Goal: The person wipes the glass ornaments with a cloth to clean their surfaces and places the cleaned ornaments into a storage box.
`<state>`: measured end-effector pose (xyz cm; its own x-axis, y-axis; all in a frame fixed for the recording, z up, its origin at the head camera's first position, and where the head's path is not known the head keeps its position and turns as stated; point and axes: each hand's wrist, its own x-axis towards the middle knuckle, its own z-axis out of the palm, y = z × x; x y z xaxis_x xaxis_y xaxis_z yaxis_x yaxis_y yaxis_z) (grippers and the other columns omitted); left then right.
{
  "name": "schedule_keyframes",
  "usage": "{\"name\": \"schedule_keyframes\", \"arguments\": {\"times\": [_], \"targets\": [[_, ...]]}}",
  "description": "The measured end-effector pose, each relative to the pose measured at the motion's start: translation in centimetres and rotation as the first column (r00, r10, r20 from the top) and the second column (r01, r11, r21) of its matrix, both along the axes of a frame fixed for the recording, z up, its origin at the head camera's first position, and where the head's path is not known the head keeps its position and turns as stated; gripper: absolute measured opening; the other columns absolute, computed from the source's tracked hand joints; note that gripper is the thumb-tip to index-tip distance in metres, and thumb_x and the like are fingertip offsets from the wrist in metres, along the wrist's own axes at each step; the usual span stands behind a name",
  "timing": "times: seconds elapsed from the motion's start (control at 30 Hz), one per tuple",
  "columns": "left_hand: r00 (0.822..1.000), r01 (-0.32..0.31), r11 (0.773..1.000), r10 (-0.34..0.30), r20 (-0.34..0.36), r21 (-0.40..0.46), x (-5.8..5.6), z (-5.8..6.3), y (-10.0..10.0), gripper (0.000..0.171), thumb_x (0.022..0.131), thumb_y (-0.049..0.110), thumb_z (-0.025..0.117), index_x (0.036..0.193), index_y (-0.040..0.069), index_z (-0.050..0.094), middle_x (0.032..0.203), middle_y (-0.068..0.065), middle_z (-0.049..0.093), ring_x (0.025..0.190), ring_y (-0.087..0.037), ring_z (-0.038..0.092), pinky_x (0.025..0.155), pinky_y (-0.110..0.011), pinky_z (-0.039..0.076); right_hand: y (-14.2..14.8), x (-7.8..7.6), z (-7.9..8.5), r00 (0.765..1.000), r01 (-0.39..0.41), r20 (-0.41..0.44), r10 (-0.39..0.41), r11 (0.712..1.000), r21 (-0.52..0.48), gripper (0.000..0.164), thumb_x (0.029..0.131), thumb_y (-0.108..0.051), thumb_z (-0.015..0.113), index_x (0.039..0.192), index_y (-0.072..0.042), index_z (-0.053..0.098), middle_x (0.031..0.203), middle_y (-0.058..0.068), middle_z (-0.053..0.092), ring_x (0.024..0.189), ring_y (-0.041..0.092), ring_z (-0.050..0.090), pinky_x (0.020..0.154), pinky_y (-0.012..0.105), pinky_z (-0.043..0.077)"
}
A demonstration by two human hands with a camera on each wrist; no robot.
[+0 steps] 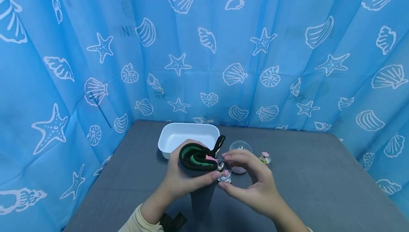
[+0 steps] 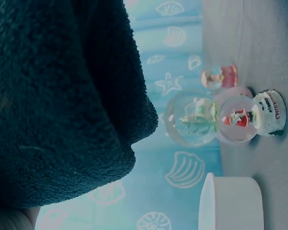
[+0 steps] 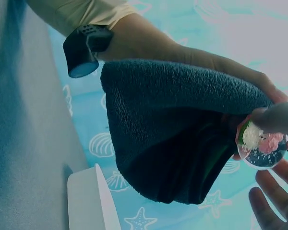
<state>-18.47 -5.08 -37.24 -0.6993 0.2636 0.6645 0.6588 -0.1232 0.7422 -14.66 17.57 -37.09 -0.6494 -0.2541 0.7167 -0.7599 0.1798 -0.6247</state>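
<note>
My left hand grips a folded, dark green and black towel with a hanging loop, and its thumb reaches to a small snow globe. Thumb and fingers of my right hand pinch that globe from the other side, above the table. In the right wrist view the globe shows pink and white flowers under clear glass, right at the towel's gathered end. The towel's dark pile fills much of the left wrist view and hides the held globe there.
A white tub stands behind my left hand. Beyond my right hand are a larger snow globe and a small one. The left wrist view also shows a white-based Christmas globe. A blue shell-patterned curtain hangs behind the table.
</note>
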Motion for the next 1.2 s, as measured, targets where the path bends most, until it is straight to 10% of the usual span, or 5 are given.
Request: {"name": "schedule_keyframes", "arguments": {"times": [0.4, 1.2], "targets": [[1.0, -0.016, 1.0, 0.016, -0.022, -0.008, -0.03, -0.13, 0.07, 0.051, 0.077, 0.008, 0.091, 0.121, 0.014, 0.066, 0.11, -0.008, 0.071, 0.099, -0.028, 0.072, 0.088, -0.036, 0.064, -0.24, -0.16, -0.28, 0.991, -0.052, -0.123, 0.054, 0.999, 0.014, 0.062, 0.073, 0.016, 0.088, 0.128, -0.003, 0.069, 0.131, 0.018, 0.068, 0.125, 0.018, 0.066, 0.106, 0.023, 0.055], [0.998, -0.009, 1.0, 0.007, -0.065, -0.021, 0.09, -0.09, 0.05, 0.056, 0.075, 0.012, 0.093, 0.123, 0.011, 0.064, 0.112, -0.008, 0.07, 0.101, -0.022, 0.069, 0.091, -0.035, 0.062, 0.58, -0.08, 0.39, 0.977, -0.08, 0.196, 0.087, 0.996, -0.041, 0.04, 0.092, 0.013, 0.073, 0.13, 0.002, 0.066, 0.115, 0.007, 0.074, 0.098, 0.017, 0.075, 0.086, 0.032, 0.065]]}}
